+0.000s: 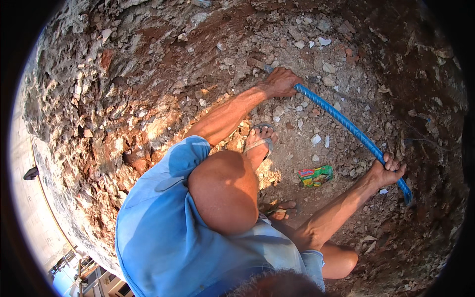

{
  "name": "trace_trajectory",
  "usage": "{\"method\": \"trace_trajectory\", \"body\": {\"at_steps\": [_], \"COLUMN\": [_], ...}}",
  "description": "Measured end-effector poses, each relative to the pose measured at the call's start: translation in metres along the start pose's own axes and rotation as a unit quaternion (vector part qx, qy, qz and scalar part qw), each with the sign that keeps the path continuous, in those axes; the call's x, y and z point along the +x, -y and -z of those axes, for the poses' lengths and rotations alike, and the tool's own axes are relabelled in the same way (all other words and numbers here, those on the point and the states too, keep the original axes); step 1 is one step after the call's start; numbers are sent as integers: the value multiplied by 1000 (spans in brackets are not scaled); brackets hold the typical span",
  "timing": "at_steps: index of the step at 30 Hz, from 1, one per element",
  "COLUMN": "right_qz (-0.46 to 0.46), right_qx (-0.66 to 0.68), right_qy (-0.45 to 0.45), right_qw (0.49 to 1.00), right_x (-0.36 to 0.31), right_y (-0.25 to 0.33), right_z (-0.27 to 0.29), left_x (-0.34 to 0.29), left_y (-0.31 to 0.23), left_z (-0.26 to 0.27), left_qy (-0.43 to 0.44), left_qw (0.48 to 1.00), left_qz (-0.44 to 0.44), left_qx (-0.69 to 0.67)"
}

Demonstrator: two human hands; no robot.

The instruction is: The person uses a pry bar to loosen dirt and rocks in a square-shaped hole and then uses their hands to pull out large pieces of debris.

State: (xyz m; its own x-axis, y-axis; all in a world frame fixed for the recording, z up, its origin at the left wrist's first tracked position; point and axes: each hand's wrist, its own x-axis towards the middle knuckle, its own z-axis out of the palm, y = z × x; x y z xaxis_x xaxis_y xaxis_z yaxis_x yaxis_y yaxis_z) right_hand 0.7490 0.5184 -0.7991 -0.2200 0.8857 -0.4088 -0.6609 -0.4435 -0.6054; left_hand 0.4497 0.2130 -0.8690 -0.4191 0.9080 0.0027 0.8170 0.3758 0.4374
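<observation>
A long blue ribbed bar (pixel 346 123) runs slantwise across the rubble-strewn dirt. My left hand (pixel 281 81) is closed around its upper end at the top centre. My right hand (pixel 388 171) grips it near the lower end, whose tip (pixel 406 198) rests against the dark soil on the right. Both arms are stretched forward. I am crouched in a blue shirt (pixel 163 232), with a bare knee (pixel 222 193) raised. A sandalled foot (pixel 260 141) stands on the ground between my arms.
A green wrapper (pixel 315 175) lies on the dirt below the bar. My other foot (pixel 283 209) is lower down. A steep wall of reddish earth, broken brick and stones (pixel 128 99) rises on the left and top. Pale stone chips (pixel 316 139) are scattered around.
</observation>
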Motion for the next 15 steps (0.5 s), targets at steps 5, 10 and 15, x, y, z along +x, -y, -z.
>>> {"method": "trace_trajectory", "body": {"at_steps": [5, 10, 15], "right_qz": [-62, 27, 72], "right_qx": [67, 50, 34], "right_qy": [57, 201, 319], "right_qw": [994, 978, 945], "right_x": [11, -16, -5], "right_y": [30, 110, 90], "right_z": [72, -18, -84], "left_x": [-52, -15, 41], "left_y": [-63, -81, -26], "left_z": [29, 43, 53], "left_qy": [132, 18, -58], "left_qw": [986, 998, 997], "left_qz": [101, 46, 22], "left_qx": [20, -48, -54]}}
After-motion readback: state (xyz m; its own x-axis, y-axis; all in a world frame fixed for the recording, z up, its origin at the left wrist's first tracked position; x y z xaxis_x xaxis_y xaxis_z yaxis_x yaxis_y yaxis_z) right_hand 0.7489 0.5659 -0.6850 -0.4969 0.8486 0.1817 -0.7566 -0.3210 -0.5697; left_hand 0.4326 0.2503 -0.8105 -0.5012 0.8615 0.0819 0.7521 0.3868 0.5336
